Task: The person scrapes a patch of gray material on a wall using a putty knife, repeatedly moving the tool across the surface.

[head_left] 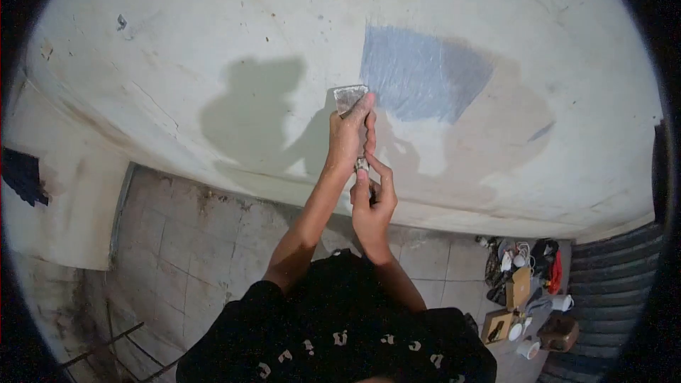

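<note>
Left hand [349, 131] grips 1 scraper [350, 97]; right hand [373, 206] (just below) pinches a small object [362, 164].

A hand could pass along the wall [305, 7] from ten to two o'clock; floor clutter [520, 285] and ridged panelling [613, 298] obstruct four, seemingly thin bars [103, 346] eight.
</note>
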Demonstrator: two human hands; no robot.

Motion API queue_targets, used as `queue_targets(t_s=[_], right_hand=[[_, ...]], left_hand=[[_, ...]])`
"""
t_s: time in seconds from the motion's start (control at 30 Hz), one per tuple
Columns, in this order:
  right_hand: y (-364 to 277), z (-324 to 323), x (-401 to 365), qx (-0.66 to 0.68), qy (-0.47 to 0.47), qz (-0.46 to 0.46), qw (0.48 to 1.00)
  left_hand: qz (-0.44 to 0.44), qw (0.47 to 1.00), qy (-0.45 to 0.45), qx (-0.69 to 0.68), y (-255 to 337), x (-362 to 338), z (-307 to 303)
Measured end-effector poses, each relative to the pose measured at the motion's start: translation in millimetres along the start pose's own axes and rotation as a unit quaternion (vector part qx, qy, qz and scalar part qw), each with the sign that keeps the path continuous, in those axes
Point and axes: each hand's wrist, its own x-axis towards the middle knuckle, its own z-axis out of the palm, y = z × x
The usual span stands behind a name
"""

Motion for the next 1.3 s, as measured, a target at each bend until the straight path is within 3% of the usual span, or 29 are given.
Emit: queue_targets(t_s=[0.1, 0.23, 0.4, 0.53, 0.63, 0.73, 0.8, 0.9, 1.07, 1.2, 1.3], right_hand=[[13.4, -6.4, -8.8, 0.012, -0.002, 0.013, 1.000], [7.1, -2.3, 0.8, -0.001, 0.002, -0.034, 0.999], [5.8, -7.4, -4.4, 0.054, -0.020, 0.024, 0.998], [-24.3, 3.7, 8.2, 0.037, -0.012, -0.003, 0.999], [-5.8, -12.2, -7.1, 0.022, -0.034, 0.049, 0.998], [-10.9, -2.3, 2.7, 0.006, 0.006, -0.018, 1.000], [-9.5, -5.1, -5.8, -0.001, 0.000, 0.003, 1.000], [-2.9, -5.0, -4.6, -0.004, -0.005, -0.015, 1.000], [-8.7, 1.3, -1.1, -0.073, -0.010, -0.043, 0.996], [4.1, -2.0, 0.8, -0.048, -0.016, -0.033, 0.998], [-7.9, 3.6, 7.4, -0.038, -0.014, -0.045, 0.998]], left_hand=[[0.005, 1.000, 0.007, 0.009, -8.6, 3.1, -0.9], [0.014, 1.000, -0.005, 0.010, 11.8, 6.1, 4.5], [0.002, 1.000, 0.001, 0.009, -12.2, 7.6, -3.4], [0.037, 0.999, -0.023, -0.018, 18.5, 4.1, 2.7], [-0.009, 1.000, 0.001, -0.021, -7.5, 2.6, 2.9], [-0.025, 0.999, -0.004, -0.029, -6.3, 4.1, 2.4], [-0.015, 0.999, -0.030, -0.033, 9.8, 3.4, 5.3], [-0.024, 0.998, -0.035, -0.037, -11.9, 6.4, 0.2], [0.001, 0.998, -0.042, -0.044, 20.9, 8.2, 4.4], [-0.027, 0.999, -0.015, -0.038, -7.2, 7.2, -4.8], [0.014, 0.999, -0.012, -0.030, 20.7, 8.0, 1.9]])
